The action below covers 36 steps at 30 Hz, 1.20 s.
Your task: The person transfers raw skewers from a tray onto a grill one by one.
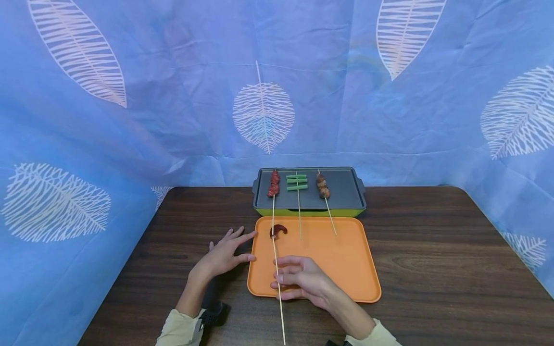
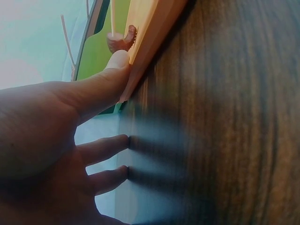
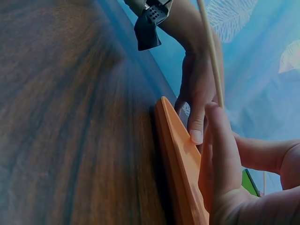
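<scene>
My right hand (image 1: 305,280) pinches a long thin wooden skewer (image 1: 282,315) over the front left part of an orange tray (image 1: 342,259). At the skewer's far end is a dark reddish-brown curled piece (image 1: 280,228) resembling an octopus tentacle, also visible in the left wrist view; whether the stick pierces it I cannot tell. My left hand (image 1: 222,257) has spread fingers at the tray's left edge, with thumb and index fingertip by the rim. In the right wrist view, the skewer (image 3: 213,61) rises past the right fingers (image 3: 224,145).
Behind the tray stands a dark grill pan (image 1: 342,187) with a green base. Across it lie a red meat skewer (image 1: 273,183), a green vegetable skewer (image 1: 296,181) and a brown meat skewer (image 1: 322,186), sticks reaching over the tray. A blue leaf-patterned cloth (image 1: 195,96) hangs behind the wooden table (image 1: 433,250).
</scene>
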{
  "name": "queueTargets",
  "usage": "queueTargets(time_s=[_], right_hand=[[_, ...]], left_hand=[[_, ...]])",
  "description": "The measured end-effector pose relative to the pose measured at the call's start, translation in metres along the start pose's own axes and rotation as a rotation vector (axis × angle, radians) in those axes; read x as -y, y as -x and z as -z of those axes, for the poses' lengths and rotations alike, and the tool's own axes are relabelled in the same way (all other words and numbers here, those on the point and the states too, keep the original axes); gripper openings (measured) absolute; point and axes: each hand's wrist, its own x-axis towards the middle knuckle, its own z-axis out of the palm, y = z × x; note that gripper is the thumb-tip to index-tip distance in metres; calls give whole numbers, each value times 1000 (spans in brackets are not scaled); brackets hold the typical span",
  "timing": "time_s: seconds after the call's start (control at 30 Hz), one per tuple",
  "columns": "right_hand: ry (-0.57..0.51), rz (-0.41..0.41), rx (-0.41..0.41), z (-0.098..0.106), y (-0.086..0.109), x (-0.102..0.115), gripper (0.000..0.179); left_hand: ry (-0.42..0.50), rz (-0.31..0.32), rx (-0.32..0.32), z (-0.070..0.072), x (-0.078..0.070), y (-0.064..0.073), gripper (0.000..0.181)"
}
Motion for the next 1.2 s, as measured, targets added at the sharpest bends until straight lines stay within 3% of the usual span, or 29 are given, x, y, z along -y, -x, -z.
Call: queueTargets(time_s=[0.33, 0.7, 1.2], right_hand=[[22, 19, -8, 3, 14, 6, 51], [65, 96, -18, 4, 33, 11, 53], [160, 173, -35, 0, 41, 32, 57]], left_hand=[[-7, 15, 1, -2, 0, -1, 69], [-2, 17, 3, -2, -1, -1, 69], [-1, -1, -2, -2, 1, -1, 69]])
